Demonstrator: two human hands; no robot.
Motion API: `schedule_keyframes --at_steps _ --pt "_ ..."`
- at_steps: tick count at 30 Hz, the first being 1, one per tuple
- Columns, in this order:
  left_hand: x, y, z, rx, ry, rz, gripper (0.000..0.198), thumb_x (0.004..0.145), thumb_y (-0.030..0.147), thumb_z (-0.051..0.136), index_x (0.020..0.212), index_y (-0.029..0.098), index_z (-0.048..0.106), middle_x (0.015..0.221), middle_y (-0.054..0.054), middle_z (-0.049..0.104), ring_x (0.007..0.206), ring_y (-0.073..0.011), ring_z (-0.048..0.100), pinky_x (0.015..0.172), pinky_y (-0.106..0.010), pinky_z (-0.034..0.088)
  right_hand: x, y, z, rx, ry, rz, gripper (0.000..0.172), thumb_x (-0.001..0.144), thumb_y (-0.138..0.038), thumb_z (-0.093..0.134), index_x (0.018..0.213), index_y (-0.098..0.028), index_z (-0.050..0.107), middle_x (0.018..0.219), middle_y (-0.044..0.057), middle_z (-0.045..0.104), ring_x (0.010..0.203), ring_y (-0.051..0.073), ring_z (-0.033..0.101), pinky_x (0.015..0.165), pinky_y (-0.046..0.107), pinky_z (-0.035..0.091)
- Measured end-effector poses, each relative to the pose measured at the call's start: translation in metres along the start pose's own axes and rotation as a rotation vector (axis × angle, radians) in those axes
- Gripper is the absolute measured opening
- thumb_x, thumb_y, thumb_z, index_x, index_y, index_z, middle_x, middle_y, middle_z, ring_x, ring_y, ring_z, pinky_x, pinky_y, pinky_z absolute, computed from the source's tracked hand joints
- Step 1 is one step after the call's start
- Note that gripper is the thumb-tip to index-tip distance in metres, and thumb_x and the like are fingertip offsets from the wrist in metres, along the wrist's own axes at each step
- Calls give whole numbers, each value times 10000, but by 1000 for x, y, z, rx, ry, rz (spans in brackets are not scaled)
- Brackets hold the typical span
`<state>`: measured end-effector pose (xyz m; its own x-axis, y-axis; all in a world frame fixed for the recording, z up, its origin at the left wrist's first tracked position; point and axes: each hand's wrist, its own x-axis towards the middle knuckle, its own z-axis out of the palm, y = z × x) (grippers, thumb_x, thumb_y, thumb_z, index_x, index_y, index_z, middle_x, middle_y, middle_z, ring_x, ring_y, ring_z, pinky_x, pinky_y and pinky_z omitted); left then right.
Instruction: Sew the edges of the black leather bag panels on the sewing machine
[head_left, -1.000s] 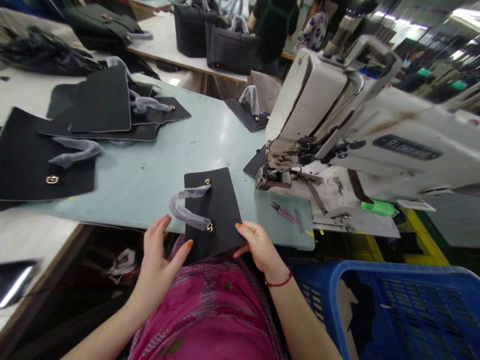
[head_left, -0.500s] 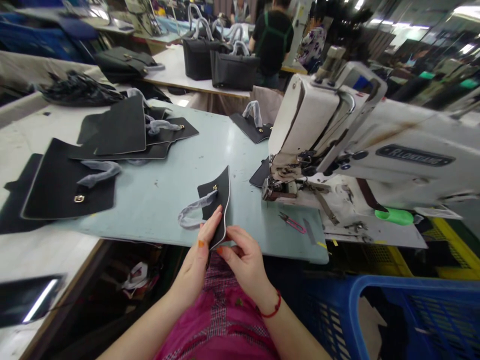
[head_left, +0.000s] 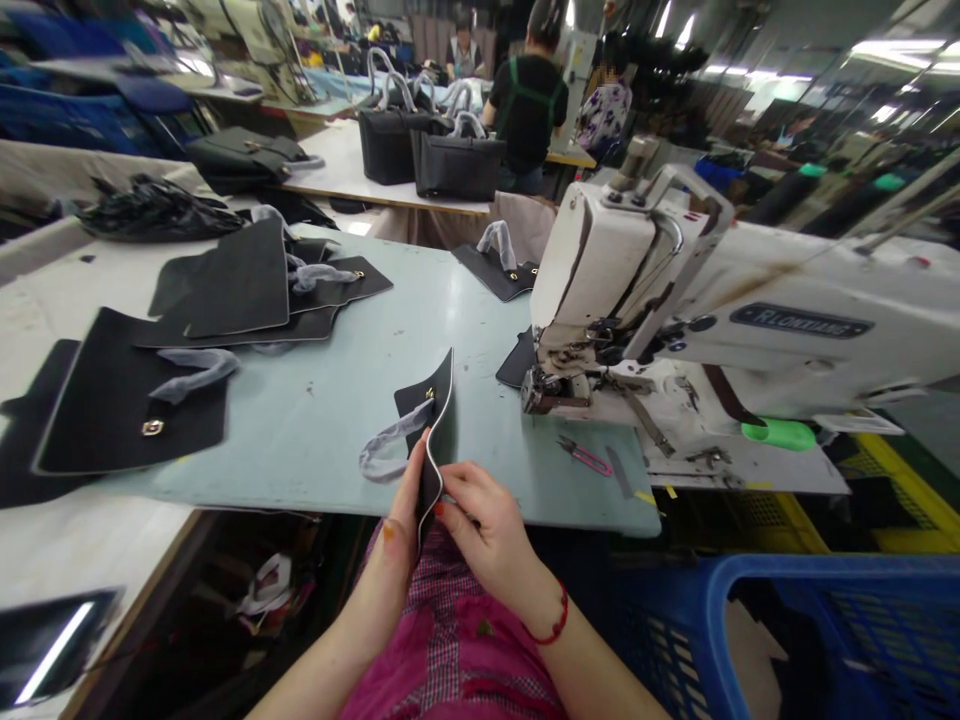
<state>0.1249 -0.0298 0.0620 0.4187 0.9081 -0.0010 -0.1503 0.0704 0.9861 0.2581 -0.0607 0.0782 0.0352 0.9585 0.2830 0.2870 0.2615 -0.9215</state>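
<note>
A black leather panel (head_left: 430,472) with a pale edge, a gold fitting and a wrapped handle (head_left: 384,450) stands on its side at the front edge of the pale green table (head_left: 360,380). My left hand (head_left: 401,530) grips it from the left, fingers along its face. On the right side, my right hand (head_left: 480,515) pinches the panel's near edge between thumb and fingers. The wrapped handle hangs out to the left, over the tabletop. Part of my left fingers is hidden behind the panel.
Black panels (head_left: 135,400) lie at the left. A white sewing machine (head_left: 645,280) stands at the right, with pink snips (head_left: 586,457) before it. A blue basket (head_left: 825,570) is at the lower right. Black bags (head_left: 459,165) and people are behind.
The panel has turned more edge-on, its pale edge now curving toward me. My left hand has shifted slightly down and behind it. The whole view has tilted a little.
</note>
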Motion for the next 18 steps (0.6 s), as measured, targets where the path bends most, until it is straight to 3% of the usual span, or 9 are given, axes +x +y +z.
schedule_keyframes --at_steps 2,4,7,9,12,16,18 --pt "-3 -7 -3 59 10 5 718 941 593 465 1566 283 297 1665 -2 196 1536 -254 104 1261 -382 105 0 -4 9 -122 50 3 264 976 -185 481 1162 -174 669 1106 98 638 1018 210 605 910 351 516" --pt "-6 -15 -2 79 43 -18 689 967 496 486 1577 275 256 1673 -17 154 1538 -238 79 1258 -384 72 -2 -5 24 -161 172 28 288 935 -173 514 1186 -165 655 1121 106 632 1023 224 596 900 362 516" --pt "-8 -21 1 95 91 -43 661 988 471 447 1581 268 240 1670 -32 171 1531 -234 131 1251 -393 139 -2 -1 42 -93 359 35 300 949 -177 506 1214 -187 647 1140 93 624 1052 209 589 916 344 512" --pt "-5 -17 -1 191 136 -5 635 984 449 467 1565 262 292 1647 -50 259 1514 -242 220 1236 -401 223 2 -2 44 -82 380 -9 296 993 -195 457 1221 -197 647 1132 86 630 1045 193 596 912 327 512" --pt "5 12 -20 515 144 219 537 981 368 499 1498 239 428 1535 -82 473 1426 -246 427 1187 -400 353 13 -16 24 -224 218 -178 305 1037 -221 396 1220 -170 635 1130 98 658 1031 192 608 901 316 508" --pt "13 81 -53 1010 -111 638 362 967 286 526 1313 227 614 1301 -63 683 1178 -199 653 1047 -287 498 28 -68 -26 -624 -136 -339 242 1039 -199 415 1107 -155 643 974 72 696 884 189 612 755 300 484" --pt "9 113 -59 1133 -254 710 265 967 305 524 1162 242 690 1166 -34 743 1026 -169 708 942 -228 542 29 -101 -49 -781 -277 -367 188 1017 -184 457 1028 -161 643 847 48 678 748 182 580 635 304 430"
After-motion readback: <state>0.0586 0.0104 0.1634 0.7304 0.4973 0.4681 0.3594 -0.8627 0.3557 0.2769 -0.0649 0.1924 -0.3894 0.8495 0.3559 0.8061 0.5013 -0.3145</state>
